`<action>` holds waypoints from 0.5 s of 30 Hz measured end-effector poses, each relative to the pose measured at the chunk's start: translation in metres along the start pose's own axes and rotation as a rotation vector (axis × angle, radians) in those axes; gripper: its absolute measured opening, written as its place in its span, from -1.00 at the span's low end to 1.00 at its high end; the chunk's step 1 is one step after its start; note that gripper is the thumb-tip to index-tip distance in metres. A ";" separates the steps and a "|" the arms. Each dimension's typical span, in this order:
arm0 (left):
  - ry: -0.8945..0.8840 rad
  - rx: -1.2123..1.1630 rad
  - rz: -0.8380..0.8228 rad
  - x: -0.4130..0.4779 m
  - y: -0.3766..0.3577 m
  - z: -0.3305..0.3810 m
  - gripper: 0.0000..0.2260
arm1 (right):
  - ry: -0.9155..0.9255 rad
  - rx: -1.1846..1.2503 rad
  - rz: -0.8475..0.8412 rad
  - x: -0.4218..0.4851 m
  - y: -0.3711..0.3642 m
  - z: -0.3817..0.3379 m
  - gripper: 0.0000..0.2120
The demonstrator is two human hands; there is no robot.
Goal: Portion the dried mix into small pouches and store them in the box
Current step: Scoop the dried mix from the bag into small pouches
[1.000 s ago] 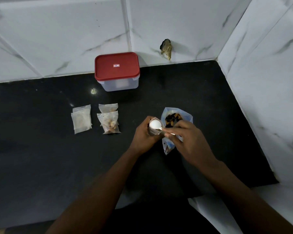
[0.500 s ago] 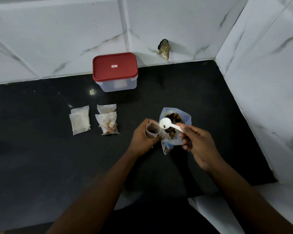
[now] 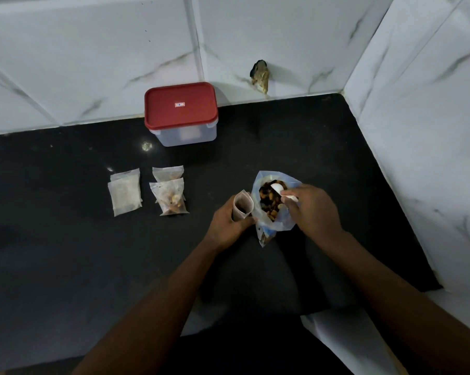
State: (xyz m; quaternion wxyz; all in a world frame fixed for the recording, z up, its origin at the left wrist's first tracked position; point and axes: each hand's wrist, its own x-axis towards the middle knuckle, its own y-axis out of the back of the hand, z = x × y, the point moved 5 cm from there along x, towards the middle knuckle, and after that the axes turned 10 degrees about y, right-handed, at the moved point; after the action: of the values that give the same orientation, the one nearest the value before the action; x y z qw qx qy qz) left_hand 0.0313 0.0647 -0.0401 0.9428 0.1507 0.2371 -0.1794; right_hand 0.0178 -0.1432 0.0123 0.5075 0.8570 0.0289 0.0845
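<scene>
holding pouch in left hand, spoon pinched right

Location: a home kitchen, seen at a worktop corner. A polished black stone countertop meets white marble-pattern wall tiles on two sides, with grout lines showing. A clear plastic food box with a red lid stands against the back wall. Small filled pouches and an open bag of dried mix sit on the countertop.

spoon handle hidden, box label too small to read
</scene>
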 end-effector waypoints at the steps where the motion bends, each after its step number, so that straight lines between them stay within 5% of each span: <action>1: 0.016 -0.008 -0.016 0.000 -0.001 0.001 -0.51 | 0.008 -0.030 -0.016 0.000 -0.005 -0.004 -0.81; 7: 0.038 0.023 -0.092 0.004 -0.007 0.007 -0.75 | -0.095 0.152 0.021 -0.008 -0.018 -0.017 -0.82; 15: 0.053 0.011 -0.149 0.012 -0.010 0.002 -0.78 | -0.258 0.288 -0.004 -0.001 -0.017 -0.013 -0.82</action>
State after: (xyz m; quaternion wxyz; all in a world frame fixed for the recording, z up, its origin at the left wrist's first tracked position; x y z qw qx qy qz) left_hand 0.0377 0.0515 -0.0464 0.9195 0.1424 0.2714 -0.2461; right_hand 0.0147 -0.1236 0.0032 0.3792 0.9245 -0.0229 -0.0319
